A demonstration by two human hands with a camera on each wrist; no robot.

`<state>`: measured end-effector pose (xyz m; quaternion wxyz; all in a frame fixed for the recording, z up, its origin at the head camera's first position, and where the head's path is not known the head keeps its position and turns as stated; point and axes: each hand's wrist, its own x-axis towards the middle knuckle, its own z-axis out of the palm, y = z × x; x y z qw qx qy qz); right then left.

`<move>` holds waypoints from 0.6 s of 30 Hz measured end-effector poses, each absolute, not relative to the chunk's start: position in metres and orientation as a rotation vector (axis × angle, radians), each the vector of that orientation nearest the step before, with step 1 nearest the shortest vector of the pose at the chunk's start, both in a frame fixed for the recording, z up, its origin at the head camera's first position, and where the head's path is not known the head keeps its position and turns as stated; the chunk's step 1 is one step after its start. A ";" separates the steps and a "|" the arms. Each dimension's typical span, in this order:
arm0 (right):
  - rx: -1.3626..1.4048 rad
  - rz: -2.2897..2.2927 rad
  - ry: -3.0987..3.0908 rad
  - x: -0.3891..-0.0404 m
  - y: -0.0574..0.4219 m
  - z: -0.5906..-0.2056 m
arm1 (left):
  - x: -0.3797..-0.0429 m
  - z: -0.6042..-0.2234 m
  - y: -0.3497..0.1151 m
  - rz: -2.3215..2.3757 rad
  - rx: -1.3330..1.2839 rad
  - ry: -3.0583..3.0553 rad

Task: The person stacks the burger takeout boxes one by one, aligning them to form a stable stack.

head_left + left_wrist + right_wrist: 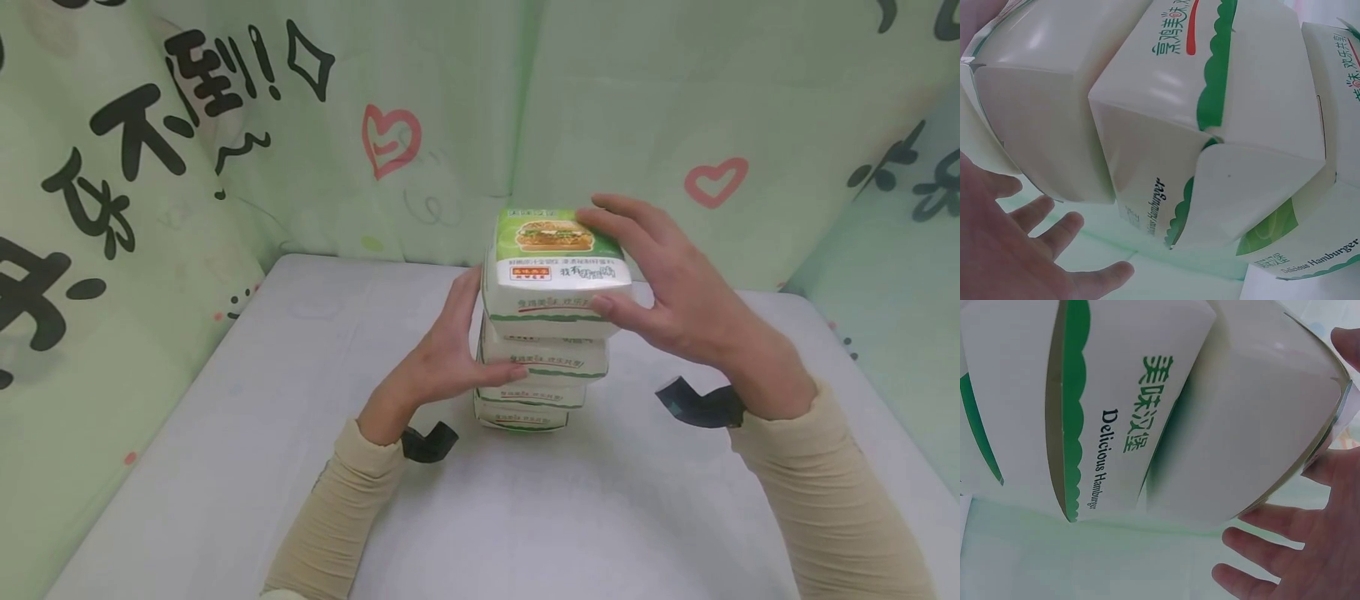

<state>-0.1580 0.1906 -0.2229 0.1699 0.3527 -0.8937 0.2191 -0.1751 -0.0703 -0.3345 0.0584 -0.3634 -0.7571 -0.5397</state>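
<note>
Several white-and-green cardboard burger boxes stand in a slightly uneven stack. The top burger box (pixel 558 287) shows a burger picture on its lid; below it is another burger box (pixel 551 357). My right hand (pixel 678 287) holds the top box at its right side, thumb on the front face and fingertips over the lid's far corner. In the right wrist view its lower two fingers extend past the edge. My left hand (pixel 438 358) is at the stack's left side, thumb extended across the second box's front. The left wrist view shows the left fingers (pixel 1054 234) spread and fairly straight beside the boxes.
The stack stands on a table with a white cover (pixel 315 467). A pale green curtain (pixel 450 83) with black writing and red hearts hangs behind and at the sides. Black wrist mounts (pixel 430 442) protrude beneath both wrists.
</note>
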 end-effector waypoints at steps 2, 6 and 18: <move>1.005 0.621 -2.537 -0.158 0.191 -0.223 | -0.175 -0.335 -0.071 -1.624 -1.096 -2.297; 1.008 0.620 -2.534 -0.158 0.192 -0.223 | -0.175 -0.335 -0.073 -1.605 -1.068 -2.315; 0.980 0.730 -2.534 -0.156 0.202 -0.225 | -0.173 -0.330 -0.080 -1.540 -1.019 -2.355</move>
